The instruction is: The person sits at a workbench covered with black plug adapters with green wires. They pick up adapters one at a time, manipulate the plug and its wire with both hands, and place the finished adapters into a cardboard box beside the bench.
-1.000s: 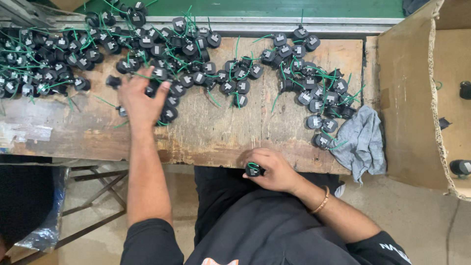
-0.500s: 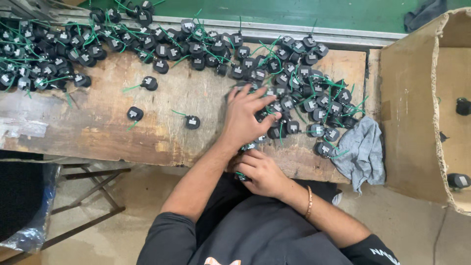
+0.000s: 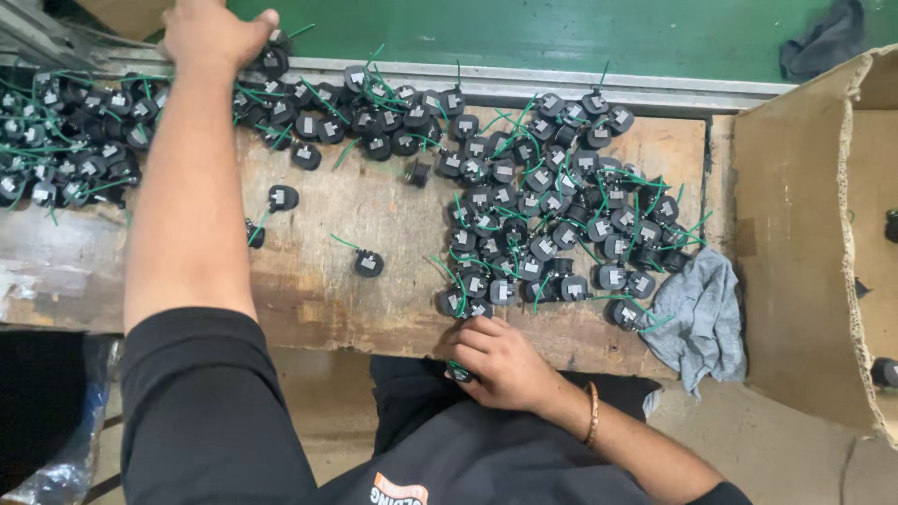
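Observation:
Several small black round parts with green wires (image 3: pixel 552 224) lie heaped on a worn wooden bench (image 3: pixel 374 299). My left hand (image 3: pixel 217 36) reaches to the far edge of the bench and rests, fingers curled, on the black parts (image 3: pixel 273 62) piled there. My right hand (image 3: pixel 500 360) stays at the near edge of the bench, closed around one black part with a green wire (image 3: pixel 458 372). Single parts (image 3: pixel 369 264) lie loose between the two heaps.
A grey rag (image 3: pixel 697 318) lies at the bench's right near corner. An open cardboard box (image 3: pixel 804 252) stands to the right with a few parts inside. A green surface (image 3: pixel 561 37) runs behind a metal rail. A plastic bag (image 3: pixel 65 468) sits low left.
My left hand left the right-hand heap and stretched out to the far left pile. My right hand stayed at the near edge with its part.

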